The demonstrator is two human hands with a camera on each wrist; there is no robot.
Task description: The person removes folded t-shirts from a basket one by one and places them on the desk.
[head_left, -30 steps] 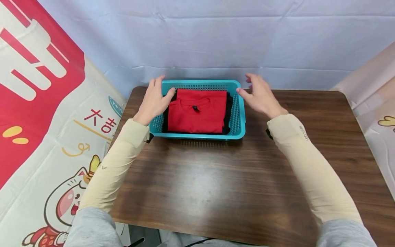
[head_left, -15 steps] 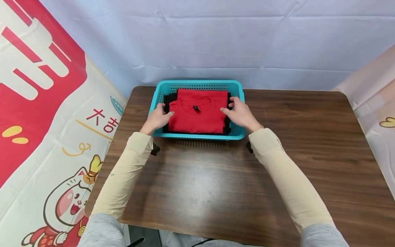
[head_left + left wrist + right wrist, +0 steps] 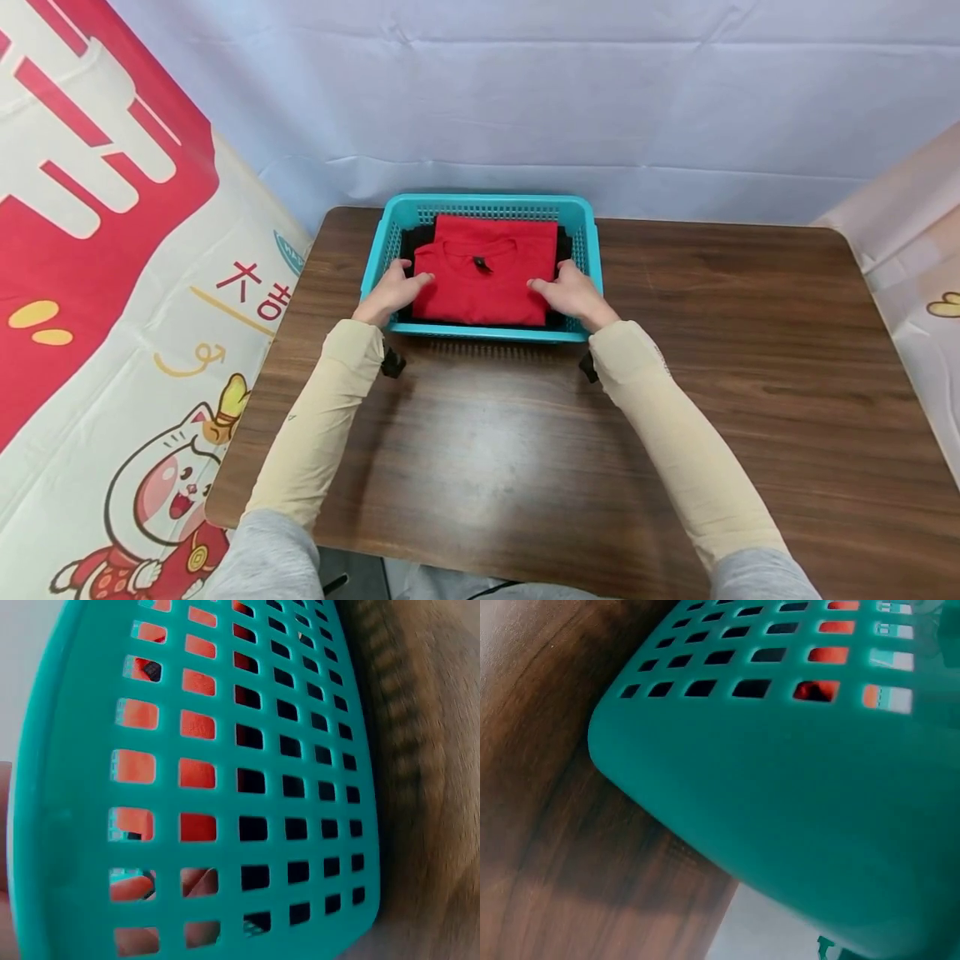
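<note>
My left hand (image 3: 395, 289) and right hand (image 3: 573, 294) are inside the blue basket (image 3: 491, 334), at opposite sides of the folded red shirt (image 3: 477, 296), thumbs at its edges. My other fingers are partly hidden, so I cannot tell whether they grip. The shirt lies over black cloth (image 3: 417, 241); the basket stands on the desk (image 3: 480, 450).

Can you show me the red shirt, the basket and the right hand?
Red shirt (image 3: 482, 293), head view: on its folded front.
Basket (image 3: 487, 334), head view: on the near rim.
Right hand (image 3: 576, 295), head view: on its middle.
</note>
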